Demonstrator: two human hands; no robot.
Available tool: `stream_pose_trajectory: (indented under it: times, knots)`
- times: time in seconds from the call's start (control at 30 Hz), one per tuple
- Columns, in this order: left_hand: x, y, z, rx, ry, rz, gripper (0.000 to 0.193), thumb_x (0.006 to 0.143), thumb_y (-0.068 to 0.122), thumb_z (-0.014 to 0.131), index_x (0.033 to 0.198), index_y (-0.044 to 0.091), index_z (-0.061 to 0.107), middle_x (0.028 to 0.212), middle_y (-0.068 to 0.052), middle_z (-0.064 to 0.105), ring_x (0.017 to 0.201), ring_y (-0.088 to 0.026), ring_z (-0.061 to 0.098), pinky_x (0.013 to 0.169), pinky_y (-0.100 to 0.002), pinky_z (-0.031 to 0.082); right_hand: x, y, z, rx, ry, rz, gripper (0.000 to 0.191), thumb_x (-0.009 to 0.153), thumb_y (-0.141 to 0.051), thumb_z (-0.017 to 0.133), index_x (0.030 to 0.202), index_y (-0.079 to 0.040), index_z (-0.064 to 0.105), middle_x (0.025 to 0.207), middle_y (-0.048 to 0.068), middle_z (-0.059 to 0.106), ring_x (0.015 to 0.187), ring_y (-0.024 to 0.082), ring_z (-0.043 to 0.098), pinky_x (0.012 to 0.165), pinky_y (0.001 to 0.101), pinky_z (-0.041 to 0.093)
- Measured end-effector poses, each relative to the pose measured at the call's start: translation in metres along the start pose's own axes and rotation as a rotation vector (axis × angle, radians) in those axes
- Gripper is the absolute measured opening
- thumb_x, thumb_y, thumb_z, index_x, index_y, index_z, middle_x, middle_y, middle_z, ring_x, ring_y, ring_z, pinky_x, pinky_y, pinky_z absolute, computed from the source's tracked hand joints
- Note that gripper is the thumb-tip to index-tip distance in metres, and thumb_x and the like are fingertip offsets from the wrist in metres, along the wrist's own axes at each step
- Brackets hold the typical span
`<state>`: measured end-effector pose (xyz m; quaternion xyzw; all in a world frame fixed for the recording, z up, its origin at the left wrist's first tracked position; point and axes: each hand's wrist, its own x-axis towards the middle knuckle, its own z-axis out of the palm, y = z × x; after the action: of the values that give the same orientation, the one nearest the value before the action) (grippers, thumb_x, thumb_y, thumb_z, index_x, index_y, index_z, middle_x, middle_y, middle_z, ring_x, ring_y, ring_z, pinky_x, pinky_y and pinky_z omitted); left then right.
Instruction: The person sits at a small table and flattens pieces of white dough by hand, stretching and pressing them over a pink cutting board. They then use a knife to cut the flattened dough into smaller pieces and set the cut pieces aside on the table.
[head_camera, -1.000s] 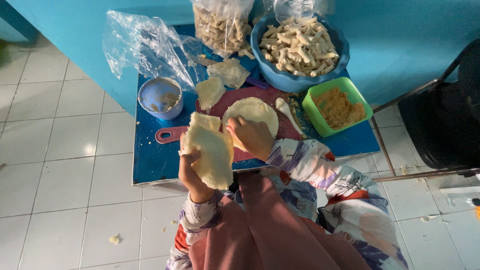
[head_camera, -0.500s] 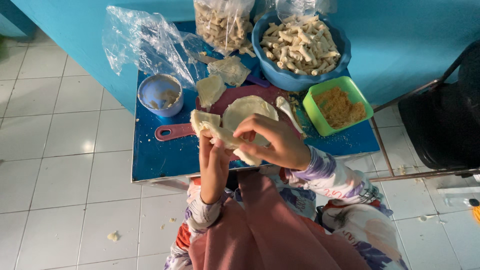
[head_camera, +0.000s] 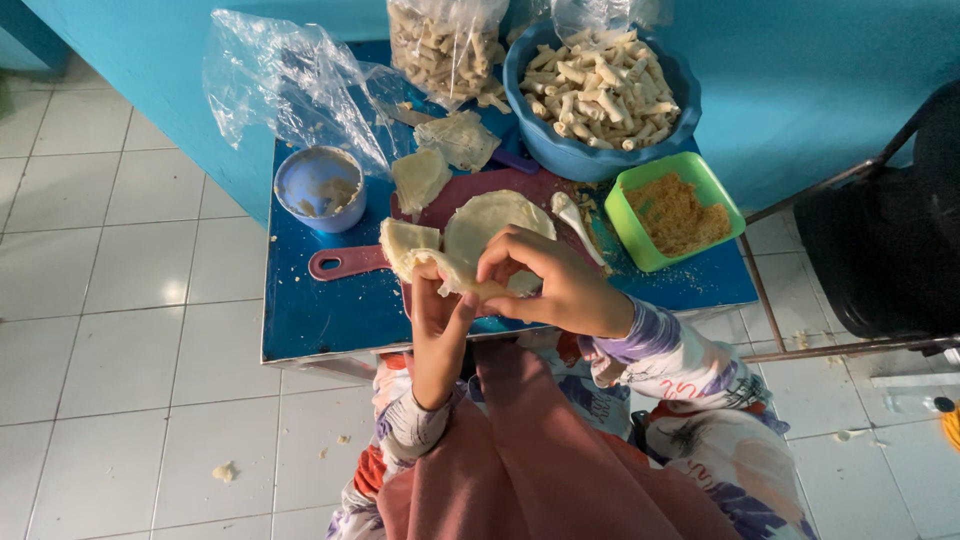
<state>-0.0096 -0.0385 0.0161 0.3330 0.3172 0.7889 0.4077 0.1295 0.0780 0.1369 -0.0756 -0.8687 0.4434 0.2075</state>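
At the left of the blue table (head_camera: 330, 320), a small round blue bowl (head_camera: 320, 188) is sitting within easy reach, a crumpled clear plastic bag (head_camera: 285, 85) lying behind it. Moving right, I am watching my left hand (head_camera: 435, 315) holding up a pale wrapper sheet (head_camera: 450, 272) above the reddish cutting board (head_camera: 450, 205), fingers curled narrow under it for support, while my right hand (head_camera: 555, 285) is pinching its edge, fingertips closed on the dough. More round wrappers (head_camera: 495, 220) are lying on the board just beneath. Farther right, a big blue bowl of rolled pieces (head_camera: 600, 90) and a green tub of crumbs (head_camera: 675, 210) are waiting close by.
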Motion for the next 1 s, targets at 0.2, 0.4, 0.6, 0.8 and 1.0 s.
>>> stream_pose_trajectory:
  times: [0.2, 0.4, 0.6, 0.8, 1.0]
  knots:
    - [-0.004, -0.005, 0.0, 0.065, 0.021, 0.011, 0.033, 0.101, 0.001, 0.063, 0.129, 0.007, 0.045, 0.122, -0.006, 0.06, 0.114, -0.011, 0.059, 0.097, -0.027, 0.05, -0.003, 0.004, -0.007, 0.166, -0.004, 0.154, 0.02, 0.095, -0.016, 0.075, 0.11, -0.005, 0.066, 0.107, 0.001, 0.064, 0.097, 0.01, 0.067, 0.085, 0.0272, 0.055]
    - [-0.004, -0.012, -0.002, 0.081, 0.091, -0.001, 0.028, 0.1, 0.002, 0.064, 0.123, 0.007, 0.049, 0.112, -0.002, 0.061, 0.1, -0.009, 0.063, 0.083, -0.026, 0.054, -0.009, 0.002, -0.004, 0.041, 0.051, 0.067, 0.023, 0.094, -0.014, 0.076, 0.111, -0.003, 0.065, 0.106, 0.003, 0.068, 0.095, 0.011, 0.072, 0.082, 0.0259, 0.058]
    - [-0.005, -0.017, -0.003, 0.048, 0.064, 0.031, 0.029, 0.099, -0.001, 0.068, 0.123, 0.005, 0.052, 0.112, -0.002, 0.062, 0.102, -0.007, 0.06, 0.088, -0.023, 0.05, -0.009, -0.001, -0.005, -0.037, 0.085, 0.101, 0.015, 0.098, -0.012, 0.073, 0.109, -0.004, 0.069, 0.103, 0.004, 0.075, 0.092, 0.012, 0.076, 0.08, 0.0265, 0.062]
    - [-0.003, -0.019, -0.01, 0.092, 0.124, 0.032, 0.028, 0.098, 0.0, 0.069, 0.118, 0.005, 0.051, 0.103, -0.003, 0.066, 0.091, -0.008, 0.064, 0.079, -0.025, 0.054, -0.009, -0.01, -0.011, 0.026, 0.022, 0.063, 0.024, 0.092, -0.011, 0.074, 0.114, -0.002, 0.067, 0.109, 0.005, 0.073, 0.1, 0.012, 0.075, 0.081, 0.0259, 0.062]
    - [-0.003, -0.019, -0.008, 0.082, 0.119, 0.019, 0.029, 0.098, 0.002, 0.069, 0.12, 0.006, 0.05, 0.102, -0.003, 0.066, 0.092, -0.009, 0.064, 0.08, -0.025, 0.054, -0.007, -0.007, -0.006, -0.135, 0.108, 0.03, 0.014, 0.095, -0.012, 0.071, 0.107, -0.004, 0.073, 0.097, 0.003, 0.077, 0.085, 0.008, 0.074, 0.071, 0.0238, 0.058]
